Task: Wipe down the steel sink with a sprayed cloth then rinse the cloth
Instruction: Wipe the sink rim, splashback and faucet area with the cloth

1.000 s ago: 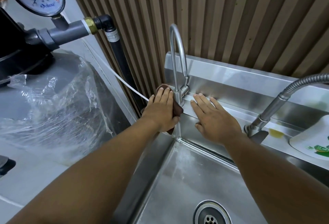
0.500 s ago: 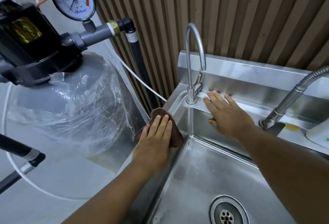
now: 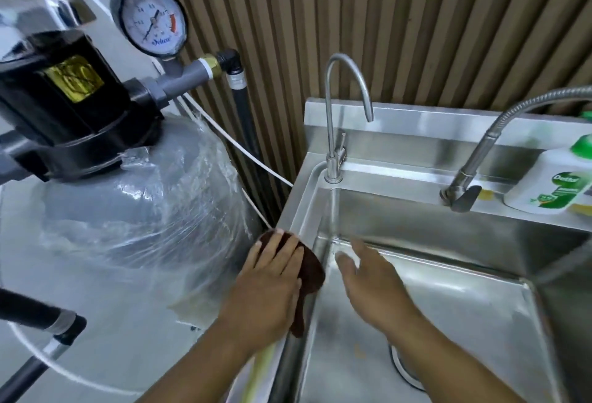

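Left hand [image 3: 268, 284] flat on cloth [image 3: 312, 271], sink rim [image 3: 303, 207]

Soft, even indoor light; fair sharpness; wide-angle bend.
Pale glare streaks on the sink [image 3: 416, 133] back ledge and the plastic wrap [image 3: 153, 210]; right hand [image 3: 374, 284] smeared by motion blur; soap bottle [image 3: 557, 178] soft; wall slats [image 3: 416, 18] bow toward the frame edges; shadows faint.
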{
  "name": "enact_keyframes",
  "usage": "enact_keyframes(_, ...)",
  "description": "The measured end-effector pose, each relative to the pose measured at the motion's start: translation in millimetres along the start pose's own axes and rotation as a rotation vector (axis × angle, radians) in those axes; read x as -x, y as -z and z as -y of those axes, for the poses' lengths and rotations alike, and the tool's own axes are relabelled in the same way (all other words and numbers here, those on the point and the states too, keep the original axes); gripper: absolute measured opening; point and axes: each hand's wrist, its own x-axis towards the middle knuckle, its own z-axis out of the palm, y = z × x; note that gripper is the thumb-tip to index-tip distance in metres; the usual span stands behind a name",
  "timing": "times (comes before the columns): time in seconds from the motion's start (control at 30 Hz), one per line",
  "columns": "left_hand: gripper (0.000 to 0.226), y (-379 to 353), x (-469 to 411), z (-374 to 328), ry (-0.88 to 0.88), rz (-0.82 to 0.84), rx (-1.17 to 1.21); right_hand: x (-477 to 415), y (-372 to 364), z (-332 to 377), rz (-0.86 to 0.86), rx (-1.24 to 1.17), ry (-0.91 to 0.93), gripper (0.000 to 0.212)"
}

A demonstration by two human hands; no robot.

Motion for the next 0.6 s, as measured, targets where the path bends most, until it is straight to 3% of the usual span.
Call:
enact_keyframes(0.13,0.057,-11.7,-5.4,18.3,-0.145,0.039,0.012,49.0,-69.8,9.6,0.254,-0.517,-0.160,0.047)
enact_keyframes(0.2,0.064,-8.5,-11.2,18.6,-0.164,0.085,0.030,44.0,-87.0,12.5,0.259,-0.687,-0.188,0.069)
enact_keyframes(0.27,0.073,-4.3,-21.3,17.2,-0.124,0.134,0.098,33.1,-92.6,15.8,0.237,-0.752,-0.194,0.075)
enact_keyframes(0.47,0.062,4.3,-38.7,9.3,-0.012,0.235,0.154,15.4,-81.8,17.7,0.210,-0.800,-0.147,0.091)
enact_keyframes(0.6,0.063,9.3,-2.1,8.4,-0.028,0.278,0.201,47.3,-83.0,19.9,0.239,-0.769,-0.176,0.084)
